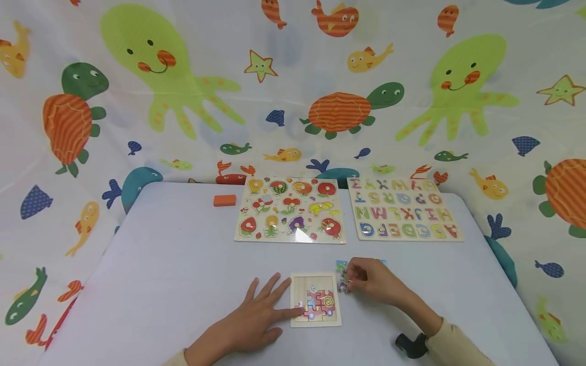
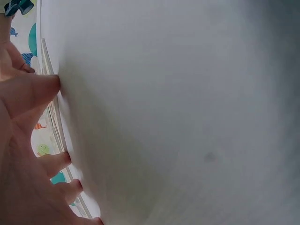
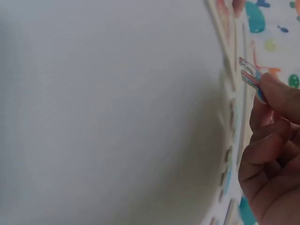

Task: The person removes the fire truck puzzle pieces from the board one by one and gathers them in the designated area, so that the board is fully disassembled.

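Note:
In the head view, a small wooden puzzle tray (image 1: pixel 299 282) lies at the front middle, with several joined jigsaw pieces (image 1: pixel 320 304) in its lower and right part. My left hand (image 1: pixel 252 323) lies spread at its left, the index fingertip on a piece at the lower left. Right of the tray, my right hand (image 1: pixel 377 282) pinches a small jigsaw piece (image 3: pixel 250 75) between thumb and index finger, seen raised off the table in the right wrist view. Loose colourful pieces (image 1: pixel 341 266) lie beside and partly under this hand.
Behind the tray stand a fruit peg board (image 1: pixel 290 239) and an alphabet board (image 1: pixel 407 238). An orange block (image 1: pixel 225 201) is at the back left. A black curved object (image 1: pixel 412 346) sits by the right sleeve. A sea-animal cloth (image 1: pixel 293 76) hangs behind the white table (image 1: pixel 174 264).

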`<state>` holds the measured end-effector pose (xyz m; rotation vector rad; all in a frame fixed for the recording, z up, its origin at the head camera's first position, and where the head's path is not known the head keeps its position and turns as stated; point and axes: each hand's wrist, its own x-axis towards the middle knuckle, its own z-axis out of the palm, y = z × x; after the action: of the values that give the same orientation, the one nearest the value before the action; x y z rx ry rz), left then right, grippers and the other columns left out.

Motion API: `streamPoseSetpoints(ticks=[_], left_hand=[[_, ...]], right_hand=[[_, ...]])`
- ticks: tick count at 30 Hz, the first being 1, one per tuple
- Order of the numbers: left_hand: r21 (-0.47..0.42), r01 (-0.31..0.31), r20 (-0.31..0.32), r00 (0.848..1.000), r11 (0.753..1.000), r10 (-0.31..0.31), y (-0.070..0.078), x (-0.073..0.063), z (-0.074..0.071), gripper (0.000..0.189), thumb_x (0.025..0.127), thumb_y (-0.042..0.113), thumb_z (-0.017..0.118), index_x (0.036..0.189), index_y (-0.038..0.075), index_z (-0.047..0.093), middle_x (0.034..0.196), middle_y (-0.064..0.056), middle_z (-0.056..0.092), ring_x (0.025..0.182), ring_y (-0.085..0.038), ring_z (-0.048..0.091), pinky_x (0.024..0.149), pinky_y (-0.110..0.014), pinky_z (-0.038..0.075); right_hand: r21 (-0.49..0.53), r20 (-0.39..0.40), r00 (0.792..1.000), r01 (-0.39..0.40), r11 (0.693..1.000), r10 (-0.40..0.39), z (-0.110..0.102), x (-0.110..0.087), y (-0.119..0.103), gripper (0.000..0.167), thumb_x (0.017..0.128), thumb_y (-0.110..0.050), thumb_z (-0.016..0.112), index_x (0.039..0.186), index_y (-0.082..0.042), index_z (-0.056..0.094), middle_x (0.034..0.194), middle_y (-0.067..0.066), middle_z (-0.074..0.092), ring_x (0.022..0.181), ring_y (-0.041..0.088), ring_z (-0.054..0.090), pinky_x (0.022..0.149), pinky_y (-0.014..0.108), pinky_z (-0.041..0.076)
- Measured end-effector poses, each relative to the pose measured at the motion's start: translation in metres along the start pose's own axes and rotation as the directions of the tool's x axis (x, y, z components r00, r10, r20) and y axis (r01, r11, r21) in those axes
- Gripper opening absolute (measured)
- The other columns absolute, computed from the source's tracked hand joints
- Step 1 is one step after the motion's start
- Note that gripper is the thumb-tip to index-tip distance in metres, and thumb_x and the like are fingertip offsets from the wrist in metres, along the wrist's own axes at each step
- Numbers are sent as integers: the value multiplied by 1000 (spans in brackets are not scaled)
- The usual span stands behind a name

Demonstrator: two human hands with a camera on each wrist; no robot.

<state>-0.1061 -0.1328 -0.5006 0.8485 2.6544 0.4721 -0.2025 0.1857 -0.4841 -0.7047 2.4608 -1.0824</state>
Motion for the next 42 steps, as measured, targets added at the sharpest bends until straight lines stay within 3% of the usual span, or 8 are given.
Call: streamPoseSetpoints(ticks=[6,16,19,22,26,31,36,42], left_hand=[[-20,-4,-11,1000,1000,4,-2,-1,0,60,93,28,73,145,49,53,168,-8,25,156,-38,10,114,-75,12],[-23,-2,-3,1000,1000,2,-1,1,0,59,93,27,73,145,49,54,168,-8,24,156,-37,9,114,-74,11],[-21,1,-8,1000,1000,-1,0,2,1,59,93,28,73,145,49,54,168,-8,25,156,-37,10,115,-74,11],[-20,4,-7,1000,1000,-4,0,3,1,59,93,29,73,145,49,53,168,-7,25,156,-37,10,115,-74,11],[-16,1,1,1000,1000,-1,-1,2,2,59,93,30,73,145,49,53,168,-7,25,156,-37,10,114,-74,12],[-22,-14,9,1000,1000,15,-2,3,3,59,95,30,72,147,49,51,169,-7,23,156,-37,10,114,-75,12],[-20,-35,0,999,999,35,-1,5,3,58,96,30,70,147,49,51,169,-7,23,156,-37,9,114,-75,12],[-15,-16,-2,1000,1000,16,-2,2,2,58,95,29,72,146,48,53,169,-7,24,156,-37,10,114,-75,11]], right_hand=[[-114,-50,999,-13,993,8,8,0,10,24,86,-8,81,80,-18,60,72,-10,54,69,6,49,60,21,40],[-258,-110,994,-47,965,20,16,0,3,24,87,-7,80,81,-20,61,74,-11,52,73,9,49,64,24,43],[-324,-129,992,-57,944,15,18,0,1,23,86,-9,81,83,-20,61,77,-11,51,73,9,48,64,24,42],[-409,-139,989,-13,912,-49,22,-1,-1,20,84,-13,84,90,-19,65,89,-9,56,79,9,50,67,24,46],[-451,-24,980,168,877,-200,27,2,-10,23,87,-19,83,108,-20,73,125,2,60,110,17,55,90,36,54],[-442,215,939,339,830,-269,34,17,-21,34,94,-27,75,127,-32,72,157,3,42,146,28,31,111,55,39],[-509,292,926,361,781,-237,38,25,-29,34,92,-28,77,125,-36,72,158,2,40,148,29,26,109,58,36],[-550,290,921,381,743,-258,43,28,-39,33,89,-19,80,120,-29,73,137,0,56,129,22,44,105,44,45]])
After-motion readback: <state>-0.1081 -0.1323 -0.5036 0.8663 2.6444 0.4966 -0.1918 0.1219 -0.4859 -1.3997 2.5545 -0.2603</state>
